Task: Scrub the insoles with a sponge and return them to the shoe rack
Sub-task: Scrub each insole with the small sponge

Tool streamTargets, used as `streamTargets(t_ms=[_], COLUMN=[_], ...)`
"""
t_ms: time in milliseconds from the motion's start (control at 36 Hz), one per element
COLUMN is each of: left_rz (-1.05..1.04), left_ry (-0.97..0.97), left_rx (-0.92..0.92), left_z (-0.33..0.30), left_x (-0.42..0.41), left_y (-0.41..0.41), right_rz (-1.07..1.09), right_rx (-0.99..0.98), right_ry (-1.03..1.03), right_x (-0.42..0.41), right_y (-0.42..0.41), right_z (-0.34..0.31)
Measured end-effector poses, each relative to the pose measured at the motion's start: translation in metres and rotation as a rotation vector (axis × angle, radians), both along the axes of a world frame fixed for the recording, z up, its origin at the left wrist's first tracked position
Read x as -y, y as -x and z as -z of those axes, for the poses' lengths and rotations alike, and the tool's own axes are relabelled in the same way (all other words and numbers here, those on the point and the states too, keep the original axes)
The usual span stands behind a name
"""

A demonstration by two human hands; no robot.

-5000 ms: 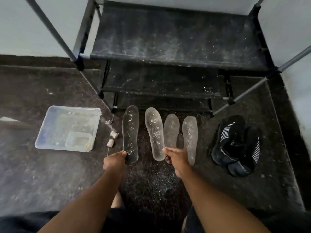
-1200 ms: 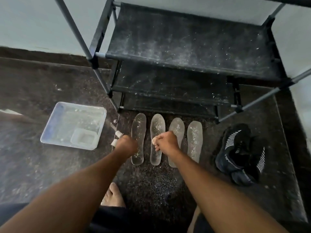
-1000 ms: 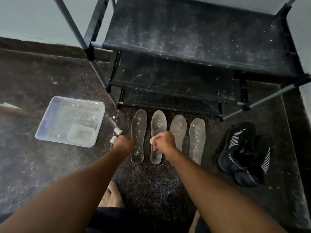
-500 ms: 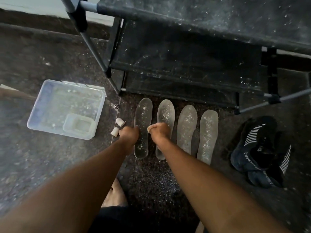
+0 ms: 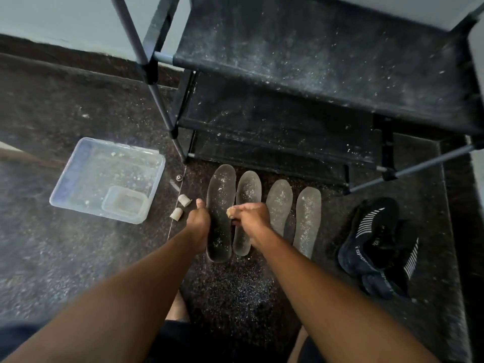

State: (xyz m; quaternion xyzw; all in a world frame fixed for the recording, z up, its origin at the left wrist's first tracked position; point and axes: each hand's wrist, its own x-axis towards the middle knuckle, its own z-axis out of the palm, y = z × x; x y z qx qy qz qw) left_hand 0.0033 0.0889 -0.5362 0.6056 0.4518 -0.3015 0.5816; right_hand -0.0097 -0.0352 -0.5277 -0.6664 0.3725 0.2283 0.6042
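Here, four translucent insoles are lying side by side on the dark speckled floor (image 5: 78, 258), just in front of the black shoe rack (image 5: 314, 74). The leftmost insole (image 5: 221, 195) is the longest of the row; next to it are lying the second insole (image 5: 248, 187), the third insole (image 5: 279, 197) and the fourth insole (image 5: 308, 213), all flecked with pale specks. The person's left hand (image 5: 198, 221) is resting at the left edge of the leftmost insole, thumb pointing up along its side; whether the fingers are curling under the edge cannot be told, since they are hidden. The right hand (image 5: 251, 218) is sitting over the lower part of the second insole, its fingers curling around a small pale sponge (image 5: 229, 211), of which only a corner is showing at the knuckles, right at the gap between the first two insoles.

To the left, a clear plastic tray (image 5: 78, 163) is sitting on the floor with a smaller clear tub (image 5: 124, 206) inside its near right corner. Two small pale cylinders (image 5: 180, 206) are lying between the tray and the left hand. A pair of black shoes (image 5: 374, 244) with white stripes is lying to the right of the insoles. A bare foot (image 5: 176, 307) is showing between the forearms.
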Motion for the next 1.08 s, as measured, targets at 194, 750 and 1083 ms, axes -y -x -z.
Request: streamTargets(t_ms=[194,750,1083], left_rz=[-0.138,0.102,0.037], left_ry=[0.257,0.702,0.815], left_rx=[0.076,0.362,0.413], left_z=[-0.081,-0.323,-0.329], left_x=[0.026,0.019,0.003], left_y=[0.021,0.104,0.121], right_rz=[-0.036,-0.096,0.003], right_rx=[0.190,0.643,0.856], right_ry=[0.136,0.211,0.071], right_x=[0.023,0.044,0.040], right_y=[0.022,0.120,0.177], right_z=[-0.079,-0.330,-0.351])
